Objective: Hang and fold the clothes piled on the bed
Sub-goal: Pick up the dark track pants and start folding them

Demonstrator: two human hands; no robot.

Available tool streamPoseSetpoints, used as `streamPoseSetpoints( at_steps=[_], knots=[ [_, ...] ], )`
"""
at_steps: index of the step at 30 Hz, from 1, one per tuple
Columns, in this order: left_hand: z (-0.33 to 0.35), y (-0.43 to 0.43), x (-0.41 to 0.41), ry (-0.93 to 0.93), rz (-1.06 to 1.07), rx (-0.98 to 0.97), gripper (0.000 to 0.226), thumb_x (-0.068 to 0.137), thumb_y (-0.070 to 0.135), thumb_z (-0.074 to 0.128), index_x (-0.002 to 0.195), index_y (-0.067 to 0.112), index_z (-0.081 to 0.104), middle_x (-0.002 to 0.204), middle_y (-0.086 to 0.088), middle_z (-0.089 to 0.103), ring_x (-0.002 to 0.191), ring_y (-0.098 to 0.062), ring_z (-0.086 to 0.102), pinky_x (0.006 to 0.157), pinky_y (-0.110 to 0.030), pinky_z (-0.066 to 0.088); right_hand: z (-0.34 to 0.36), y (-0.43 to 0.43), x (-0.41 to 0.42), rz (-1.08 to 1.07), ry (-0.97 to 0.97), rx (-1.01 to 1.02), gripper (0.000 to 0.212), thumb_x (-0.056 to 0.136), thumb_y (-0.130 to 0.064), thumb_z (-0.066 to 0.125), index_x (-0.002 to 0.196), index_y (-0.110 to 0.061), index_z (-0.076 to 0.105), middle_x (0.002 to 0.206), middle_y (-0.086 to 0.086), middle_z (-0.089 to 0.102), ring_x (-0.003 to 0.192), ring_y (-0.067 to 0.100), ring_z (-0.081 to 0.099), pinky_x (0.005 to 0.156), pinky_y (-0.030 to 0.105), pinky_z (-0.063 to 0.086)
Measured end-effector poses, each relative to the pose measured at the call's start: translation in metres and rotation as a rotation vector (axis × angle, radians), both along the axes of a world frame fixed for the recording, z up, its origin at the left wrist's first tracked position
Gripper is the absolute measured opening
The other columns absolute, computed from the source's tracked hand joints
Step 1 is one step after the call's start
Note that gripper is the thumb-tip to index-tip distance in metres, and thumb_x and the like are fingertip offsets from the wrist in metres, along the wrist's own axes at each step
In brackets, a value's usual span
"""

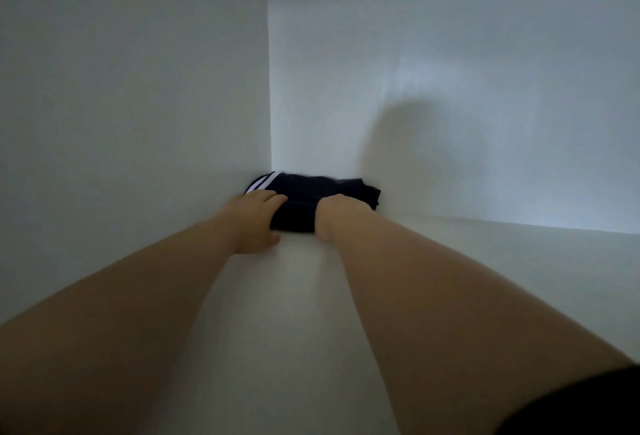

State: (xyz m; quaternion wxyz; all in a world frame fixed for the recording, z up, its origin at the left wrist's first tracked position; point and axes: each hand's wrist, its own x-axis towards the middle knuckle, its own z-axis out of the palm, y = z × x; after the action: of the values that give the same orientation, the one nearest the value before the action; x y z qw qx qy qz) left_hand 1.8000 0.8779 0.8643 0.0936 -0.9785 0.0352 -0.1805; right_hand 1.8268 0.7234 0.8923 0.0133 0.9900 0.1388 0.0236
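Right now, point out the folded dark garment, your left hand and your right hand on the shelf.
folded dark garment [311, 189]: head view, dark top fabric between the hands.
left hand [254, 219]: head view, back of the hand.
right hand [337, 215]: head view, back of the hand.

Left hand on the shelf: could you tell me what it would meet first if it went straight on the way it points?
The left hand rests on the folded dark garment; beyond that comes the white back wall near the corner, though depth is unclear.
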Motion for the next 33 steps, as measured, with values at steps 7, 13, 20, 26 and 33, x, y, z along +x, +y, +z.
streamPoseSetpoints(
  at_steps=[7,13,20,26,33],
  knots=[
    [0.027,-0.033,-0.139,-0.056,-0.056,0.069,0.073,0.090,0.035,0.052,0.151,0.018,0.015,0.156,-0.002,0.020,0.140,-0.022,0.025,0.111,-0.036,0.024,0.011,-0.034,-0.138,-0.037,-0.143,0.092,0.038,0.087,-0.009,0.049,0.125,-0.005,0.046,0.129,0.013,0.044,0.118,0.030,0.046,0.093,0.037,0.043],
    [0.022,-0.068,-0.268,-0.115,-0.166,-0.024,0.073,0.089,0.035,0.052,0.151,0.019,0.016,0.156,-0.003,0.019,0.141,-0.022,0.023,0.113,-0.039,0.026,0.012,-0.067,-0.284,-0.083,-0.281,0.105,0.036,0.088,-0.007,0.046,0.124,-0.007,0.045,0.125,0.011,0.044,0.113,0.027,0.046,0.079,0.032,0.039],
    [0.013,-0.133,-0.404,-0.120,-0.364,-0.170,0.072,0.092,0.035,0.051,0.151,0.015,0.014,0.158,-0.008,0.015,0.143,-0.025,0.018,0.114,-0.043,0.023,0.009,-0.130,-0.445,-0.196,-0.368,0.062,0.043,0.088,-0.011,0.047,0.130,-0.006,0.038,0.126,0.012,0.041,0.118,0.029,0.042,0.085,0.037,0.040],
    [0.017,-0.220,-0.500,-0.125,-0.578,-0.201,0.072,0.090,0.032,0.054,0.150,0.017,0.017,0.155,-0.006,0.022,0.140,-0.024,0.025,0.112,-0.041,0.026,0.013,-0.208,-0.564,-0.371,-0.411,-0.009,0.047,0.086,-0.017,0.051,0.131,-0.010,0.039,0.128,0.010,0.042,0.120,0.028,0.041,0.087,0.036,0.037],
    [0.002,-0.345,-0.633,-0.076,-0.834,-0.302,0.074,0.088,0.027,0.055,0.151,0.019,0.017,0.159,-0.005,0.014,0.143,-0.022,0.018,0.114,-0.034,0.019,0.006,-0.337,-0.740,-0.589,-0.522,-0.185,0.052,0.089,-0.025,0.050,0.137,-0.008,0.037,0.142,0.015,0.035,0.135,0.031,0.027,0.114,0.043,0.021]
  ],
)
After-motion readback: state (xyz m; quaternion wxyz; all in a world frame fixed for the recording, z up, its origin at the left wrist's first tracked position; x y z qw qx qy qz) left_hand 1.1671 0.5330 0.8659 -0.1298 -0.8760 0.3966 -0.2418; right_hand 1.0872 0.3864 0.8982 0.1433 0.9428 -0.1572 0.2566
